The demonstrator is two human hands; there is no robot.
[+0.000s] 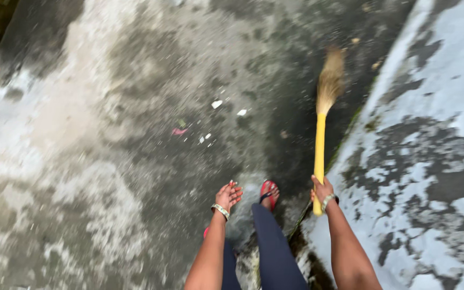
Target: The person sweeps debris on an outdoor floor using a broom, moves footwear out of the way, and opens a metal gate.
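Overhead view of outdoor sweeping on a damp, stained concrete floor (108,161). A broom (322,126) with a yellow handle and a straw-coloured bristle head is shown; its handle is grasped near the lower end by the right hand (321,190), the fingers being closed around it, and the bristle head is blurred, so that it is judged to be in mid-stroke. The left hand (228,195) is seen empty, its fingers loosely spread and nothing touched; a bracelet is worn on each wrist. A foot in a red sandal (268,192) is planted between the two hands, just beside the lower end of the broom. Small litter is scattered to the left of the broom: white scraps (217,104) lie level with the top of the handle, and a pink scrap (179,131) lies further left, well apart from the bristles. To the right of the broom a paler raised slab (430,134), blotched with dark patches, is bounded by a long edge that runs close beside the handle. The step in hand is judged to be a sweeping stroke, with the litter not yet gathered. For the next move, the bristles would need to be brought down to the floor and drawn leftward from the slab edge across the scraps, the grip on the handle being kept firm.
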